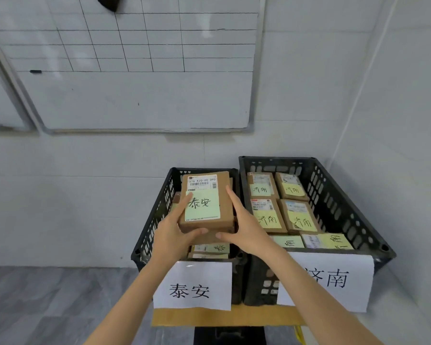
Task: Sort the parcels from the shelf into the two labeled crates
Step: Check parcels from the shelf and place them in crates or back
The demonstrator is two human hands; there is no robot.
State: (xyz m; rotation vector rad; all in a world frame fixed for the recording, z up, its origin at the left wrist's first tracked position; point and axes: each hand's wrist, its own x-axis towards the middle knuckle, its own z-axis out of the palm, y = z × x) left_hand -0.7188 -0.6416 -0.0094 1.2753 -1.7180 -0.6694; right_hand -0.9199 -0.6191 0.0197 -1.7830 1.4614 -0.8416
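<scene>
White wall, whiteboard [135, 70] behind; L hand [174, 235] & R hand [244, 230] both grip 泰安 parcel [205, 202] over left crate [157, 207]; 济南 crate [334, 195] beside.

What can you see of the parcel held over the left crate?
The parcel is a flat brown cardboard box, its top face tilted toward the camera. A white shipping label with a barcode sits at its far end; a pale green sticky note handwritten 泰安 covers the near part. The left hand grips its left side, the right hand its right side. It is held above other parcels in the crate labeled 泰安.
</scene>
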